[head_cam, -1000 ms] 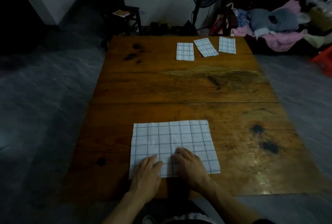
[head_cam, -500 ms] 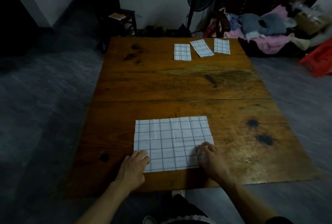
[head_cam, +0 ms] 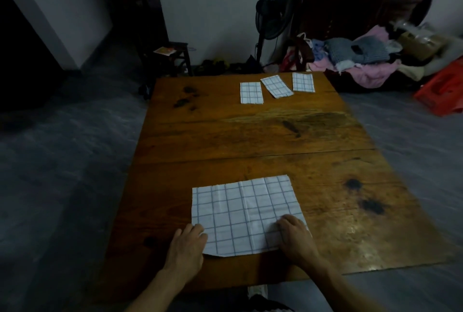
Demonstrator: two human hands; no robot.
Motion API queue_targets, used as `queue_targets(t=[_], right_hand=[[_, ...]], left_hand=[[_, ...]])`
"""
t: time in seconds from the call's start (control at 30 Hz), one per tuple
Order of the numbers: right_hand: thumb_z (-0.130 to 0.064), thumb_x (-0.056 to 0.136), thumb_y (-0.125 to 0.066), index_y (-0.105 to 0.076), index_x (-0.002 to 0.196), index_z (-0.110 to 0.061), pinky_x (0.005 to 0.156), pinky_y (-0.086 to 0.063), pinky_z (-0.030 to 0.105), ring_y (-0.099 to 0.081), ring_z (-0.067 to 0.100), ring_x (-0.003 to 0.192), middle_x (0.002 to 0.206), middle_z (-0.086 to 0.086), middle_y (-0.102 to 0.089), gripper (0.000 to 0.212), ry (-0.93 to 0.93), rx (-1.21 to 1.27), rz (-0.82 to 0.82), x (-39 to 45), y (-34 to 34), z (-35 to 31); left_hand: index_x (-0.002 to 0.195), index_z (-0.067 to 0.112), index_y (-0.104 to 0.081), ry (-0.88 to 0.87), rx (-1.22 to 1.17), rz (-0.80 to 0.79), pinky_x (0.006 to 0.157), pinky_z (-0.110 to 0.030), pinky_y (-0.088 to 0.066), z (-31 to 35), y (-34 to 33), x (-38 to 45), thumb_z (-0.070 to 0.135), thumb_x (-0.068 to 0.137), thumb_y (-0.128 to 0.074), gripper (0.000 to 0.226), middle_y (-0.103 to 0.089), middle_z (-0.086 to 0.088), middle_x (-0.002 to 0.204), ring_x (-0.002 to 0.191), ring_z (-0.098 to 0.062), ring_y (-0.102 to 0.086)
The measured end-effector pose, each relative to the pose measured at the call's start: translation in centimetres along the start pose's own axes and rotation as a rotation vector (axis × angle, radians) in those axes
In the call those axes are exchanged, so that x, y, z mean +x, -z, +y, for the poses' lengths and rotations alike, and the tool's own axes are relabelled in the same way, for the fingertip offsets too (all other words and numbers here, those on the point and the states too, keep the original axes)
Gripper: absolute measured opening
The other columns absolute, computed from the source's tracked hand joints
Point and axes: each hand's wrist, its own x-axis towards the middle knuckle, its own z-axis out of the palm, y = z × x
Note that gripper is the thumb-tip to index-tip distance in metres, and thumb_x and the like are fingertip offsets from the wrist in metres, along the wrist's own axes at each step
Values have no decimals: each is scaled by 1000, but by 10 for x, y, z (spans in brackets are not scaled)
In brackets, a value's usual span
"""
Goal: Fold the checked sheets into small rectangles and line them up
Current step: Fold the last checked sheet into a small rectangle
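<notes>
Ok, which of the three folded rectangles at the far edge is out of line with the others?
The middle rectangle: it lies turned at an angle, while the left rectangle and the right rectangle lie nearly straight.

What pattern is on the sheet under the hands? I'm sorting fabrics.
The sheet is white with a thin blue grid check, seen in the head view.

A wooden table (head_cam: 250,136) carries one open checked sheet (head_cam: 245,214) near its front edge and three folded rectangles (head_cam: 251,93) (head_cam: 276,86) (head_cam: 303,82) along its far edge.
</notes>
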Motion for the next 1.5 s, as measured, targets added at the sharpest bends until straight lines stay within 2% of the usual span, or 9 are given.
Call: queue_targets(t=[0.1, 0.2, 0.33, 0.47, 0.6, 0.77, 1.0, 1.17, 1.5], right_hand=[[-40, 84, -58, -52, 127, -27, 96, -45, 31, -48, 18, 121, 132, -4, -50, 45, -41, 0, 31, -1, 6, -8], [-47, 84, -66, -39, 144, -29, 112, -34, 36, -34, 18, 138, 152, -3, -35, 69, 29, 48, -30, -6, 17, -31], [-59, 74, -70, -34, 145, -35, 114, -26, 34, -27, 15, 141, 155, -6, -30, 83, 268, -77, -41, -21, 36, -69], [-54, 84, -62, -49, 134, -33, 111, -32, 32, -37, 11, 131, 144, -9, -43, 56, 345, -87, 5, -40, 43, -91], [-48, 88, -43, -65, 96, -29, 82, -48, 28, -51, 2, 92, 104, -11, -59, 31, 296, 31, 162, -61, 48, -90], [-33, 84, -63, -68, 83, -28, 70, -51, 25, -57, 0, 82, 89, -15, -60, 7, 156, 211, 284, -97, 52, -59], [-11, 71, -66, -69, 84, -26, 76, -51, 24, -59, 3, 91, 94, -14, -61, 20, 44, 325, 309, -133, 51, -9], [10, 66, -69, -67, 85, -30, 69, -48, 12, -62, 4, 92, 95, -12, -65, 44, 44, 392, 304, -139, 51, 22], [-8, 88, -69, -72, 86, -24, 72, -55, 24, -67, 7, 86, 89, -13, -71, 16, -22, 676, 225, -128, 60, 90]], left_hand=[[84, 34, -47, 16, -120, 127, 77, -27, -38, 0, 9, -5, 23, 78, -68, 25, -54, 13, 95, 87, -8, -44], [81, 34, -41, -41, -191, 217, 77, -25, -38, 9, 23, -7, 25, 80, -67, 27, -53, 15, 84, 79, -6, -45], [86, 32, -47, -128, -220, 310, 80, -27, -40, 31, 48, -8, 26, 85, -60, 14, -54, 12, 85, 82, -10, -49], [86, 32, -45, -208, -310, 406, 79, -25, -37, 58, 64, -15, 29, 90, -54, 10, -51, 11, 85, 80, -7, -44], [86, 31, -51, -323, -425, 468, 77, -25, -39, 88, 68, -22, 32, 87, -55, 4, -55, 12, 82, 79, -6, -48], [96, 35, -52, -354, -432, 340, 89, -26, -36, 97, 63, -34, 36, 84, -61, 15, -55, 16, 97, 95, -5, -47], [101, 37, -61, -245, -362, 61, 103, -31, -35, 71, 45, -31, 28, 87, -66, 17, -52, 19, 113, 110, -2, -44], [93, 34, -61, -234, -503, 50, 93, -29, -46, 92, 41, -29, 23, 89, -64, 12, -53, 18, 101, 98, 2, -47], [86, 26, -70, -156, -856, 135, 80, -26, -55, 141, 65, -20, 12, 84, -73, 14, -67, 13, 91, 91, -2, -63]])
